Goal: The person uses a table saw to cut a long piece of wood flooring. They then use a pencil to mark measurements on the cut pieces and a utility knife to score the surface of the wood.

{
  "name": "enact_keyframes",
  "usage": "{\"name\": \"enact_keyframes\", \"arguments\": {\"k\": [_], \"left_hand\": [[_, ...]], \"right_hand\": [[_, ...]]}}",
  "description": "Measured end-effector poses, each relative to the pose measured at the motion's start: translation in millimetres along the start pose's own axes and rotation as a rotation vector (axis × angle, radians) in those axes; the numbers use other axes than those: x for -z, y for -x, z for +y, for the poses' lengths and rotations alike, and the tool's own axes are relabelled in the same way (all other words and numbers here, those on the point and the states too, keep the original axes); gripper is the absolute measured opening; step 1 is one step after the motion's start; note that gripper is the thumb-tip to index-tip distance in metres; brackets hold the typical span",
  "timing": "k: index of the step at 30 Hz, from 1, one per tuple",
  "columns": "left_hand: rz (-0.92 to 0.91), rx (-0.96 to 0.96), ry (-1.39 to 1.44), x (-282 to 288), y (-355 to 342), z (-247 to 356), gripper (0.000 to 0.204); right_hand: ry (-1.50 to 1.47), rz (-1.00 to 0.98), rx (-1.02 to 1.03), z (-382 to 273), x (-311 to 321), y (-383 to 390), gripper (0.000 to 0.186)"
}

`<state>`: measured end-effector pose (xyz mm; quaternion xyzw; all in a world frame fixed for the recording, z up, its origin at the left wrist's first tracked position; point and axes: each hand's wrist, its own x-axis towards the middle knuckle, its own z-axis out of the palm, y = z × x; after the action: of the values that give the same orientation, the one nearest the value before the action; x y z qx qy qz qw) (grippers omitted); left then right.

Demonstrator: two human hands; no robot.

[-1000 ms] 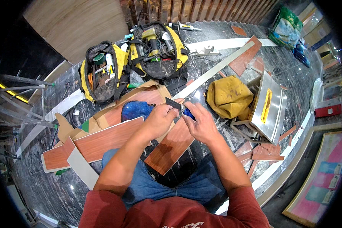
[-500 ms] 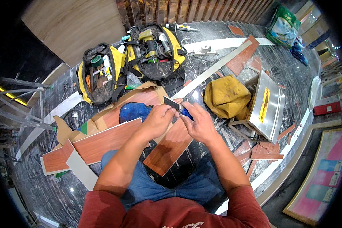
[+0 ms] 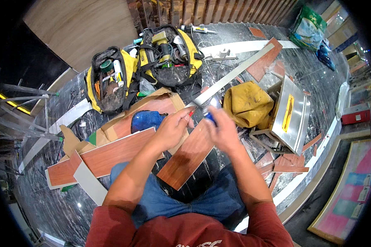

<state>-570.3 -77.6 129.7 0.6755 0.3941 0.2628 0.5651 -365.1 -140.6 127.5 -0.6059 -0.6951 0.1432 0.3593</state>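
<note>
In front of me, my left hand (image 3: 174, 129) is closed in a pinch on a thin red piece (image 3: 191, 113); its exact kind is too small to tell. Just to its right, my right hand (image 3: 223, 131) is blurred by motion and closed around a blue-handled tool (image 3: 210, 117), whose working end is unclear. Below both hands lies a reddish-brown wood-look plank (image 3: 183, 164) between my knees. A long pale strip (image 3: 235, 74) runs from near my fingers toward the far right. A blue bundle (image 3: 146, 122) sits beside my left hand.
Two open yellow-black tool bags (image 3: 130, 68) stand at the far left. More planks (image 3: 115, 153) and cardboard (image 3: 97, 136) lie to the left. On the right are a yellow-brown cloth bag (image 3: 247, 103), a metal-topped table machine (image 3: 290, 115) and plank offcuts (image 3: 290, 168). A metal-framed stand (image 3: 24, 111) is far left.
The dark flat piece held between both hands no longer shows clearly. My right hand has moved slightly right and down, with more of the blue handle visible. A red piece now shows at my left fingertips.
</note>
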Motion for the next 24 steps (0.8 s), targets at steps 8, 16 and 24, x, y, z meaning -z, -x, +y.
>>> {"name": "enact_keyframes", "arguments": {"k": [8,16,24], "left_hand": [[-0.079,0.102,-0.033,0.6,-4.5,-26.0,0.037],[-0.052,-0.004,0.063,3.8,5.7,7.6,0.039],[-0.05,0.037,0.094,0.3,0.3,-4.9,0.041]], "right_hand": [[-0.016,-0.144,-0.032,-28.0,0.4,-3.0,0.039],[-0.015,0.142,-0.175,21.7,16.3,-7.7,0.036],[-0.016,-0.103,0.018,-30.9,0.0,-5.1,0.039]]}}
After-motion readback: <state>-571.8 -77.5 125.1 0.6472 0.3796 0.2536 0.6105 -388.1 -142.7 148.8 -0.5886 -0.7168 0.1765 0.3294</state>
